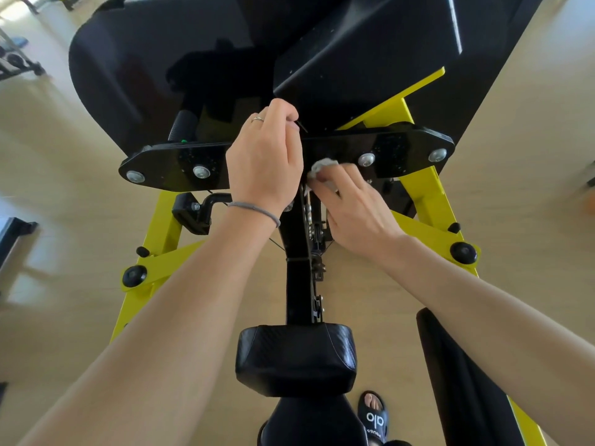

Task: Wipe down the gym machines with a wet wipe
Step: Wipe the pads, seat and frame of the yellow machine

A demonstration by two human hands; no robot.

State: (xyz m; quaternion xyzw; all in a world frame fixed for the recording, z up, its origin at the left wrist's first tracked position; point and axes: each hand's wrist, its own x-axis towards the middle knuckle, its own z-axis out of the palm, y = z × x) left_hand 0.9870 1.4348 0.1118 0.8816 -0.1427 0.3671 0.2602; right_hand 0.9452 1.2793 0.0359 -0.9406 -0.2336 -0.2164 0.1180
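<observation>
A yellow-framed gym machine point(431, 201) with black panels fills the view. A glossy black cross plate point(396, 152) with round silver bolts spans its middle. My right hand point(354, 210) presses a crumpled white wet wipe point(322, 167) against the plate's lower edge near the centre column. My left hand point(264, 159) is just left of it, fingers curled, pinching a thin black cable or pin point(302, 125) at the top of the plate. Most of the wipe is hidden under my right fingers.
A black padded seat point(296, 355) sits below on the black centre column point(296, 278). A black pad point(457, 375) lies at the lower right. A black handle grip point(182, 127) sticks out at left. My sandalled foot point(375, 413) stands on the pale wooden floor.
</observation>
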